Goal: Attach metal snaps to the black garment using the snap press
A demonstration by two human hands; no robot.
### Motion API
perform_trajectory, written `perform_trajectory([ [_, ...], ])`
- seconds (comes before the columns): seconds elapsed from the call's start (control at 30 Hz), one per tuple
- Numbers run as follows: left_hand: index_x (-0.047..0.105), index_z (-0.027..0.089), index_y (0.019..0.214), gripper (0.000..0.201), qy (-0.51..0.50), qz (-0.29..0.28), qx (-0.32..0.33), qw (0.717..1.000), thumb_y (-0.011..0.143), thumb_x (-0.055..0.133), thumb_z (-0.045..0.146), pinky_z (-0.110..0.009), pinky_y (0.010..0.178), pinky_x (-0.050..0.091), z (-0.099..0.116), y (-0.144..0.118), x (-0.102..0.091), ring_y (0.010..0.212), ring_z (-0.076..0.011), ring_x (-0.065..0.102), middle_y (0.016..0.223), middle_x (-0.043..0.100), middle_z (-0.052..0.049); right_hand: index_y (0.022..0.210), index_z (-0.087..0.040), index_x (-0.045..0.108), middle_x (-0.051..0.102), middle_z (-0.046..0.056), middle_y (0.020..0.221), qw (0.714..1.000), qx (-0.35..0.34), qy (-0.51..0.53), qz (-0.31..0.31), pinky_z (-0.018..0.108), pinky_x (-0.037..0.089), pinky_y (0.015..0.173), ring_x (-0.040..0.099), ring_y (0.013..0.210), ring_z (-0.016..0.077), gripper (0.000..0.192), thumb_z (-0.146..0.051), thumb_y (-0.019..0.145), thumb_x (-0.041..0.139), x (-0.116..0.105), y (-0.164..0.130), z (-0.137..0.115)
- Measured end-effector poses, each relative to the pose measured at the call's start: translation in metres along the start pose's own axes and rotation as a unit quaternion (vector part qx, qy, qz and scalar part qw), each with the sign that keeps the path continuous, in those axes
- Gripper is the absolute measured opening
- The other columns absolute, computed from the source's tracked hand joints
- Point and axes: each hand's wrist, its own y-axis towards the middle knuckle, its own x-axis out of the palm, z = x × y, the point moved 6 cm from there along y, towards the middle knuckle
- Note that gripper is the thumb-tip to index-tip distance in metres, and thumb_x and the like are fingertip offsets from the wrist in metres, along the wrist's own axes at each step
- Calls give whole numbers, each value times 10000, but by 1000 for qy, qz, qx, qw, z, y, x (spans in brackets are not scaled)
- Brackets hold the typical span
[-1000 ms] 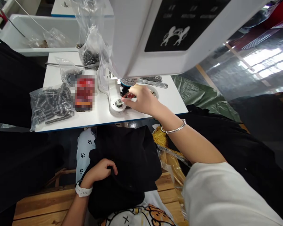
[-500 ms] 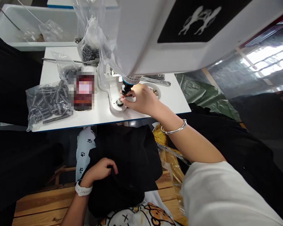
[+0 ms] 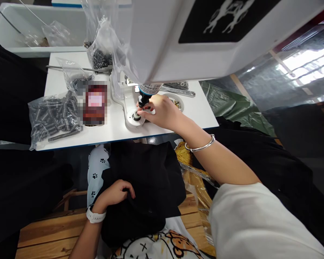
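Note:
My right hand (image 3: 166,110) reaches under the head of a white press machine (image 3: 162,43). Its thumb and index finger come together at the round lower die (image 3: 136,115), just beneath the black upper punch (image 3: 143,100). Whatever small part lies between the fingertips is too small to make out. Across my lap is a black cloth (image 3: 148,180). My left hand (image 3: 115,194) rests on it, with the fingers curled over a fold of the fabric and the fingertips partly hidden.
On the white table (image 3: 113,129) lie a bag of dark springs (image 3: 54,115), a blurred red object (image 3: 95,102) and a metal wrench (image 3: 180,92). A round dish of small brass-coloured parts (image 3: 177,103) sits behind my right hand. Farther back are a bag of dark rings (image 3: 101,59) and a white bin (image 3: 70,21).
The view has shifted very slightly. My right thumb and index finger stay by the lower die, and my left hand keeps its place on the cloth.

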Motion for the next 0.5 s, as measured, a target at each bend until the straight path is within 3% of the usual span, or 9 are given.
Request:
perform_trajectory([
  [0.5, 662, 146, 660, 350, -5, 0, 2, 1000, 516, 363, 33, -255, 788, 454, -1, 1, 0, 771, -139, 603, 764, 670, -26, 766, -162, 589, 626, 41, 909, 999, -18, 22, -14, 262, 434, 661, 553, 746, 130, 83, -182, 792, 512, 0, 1, -2],
])
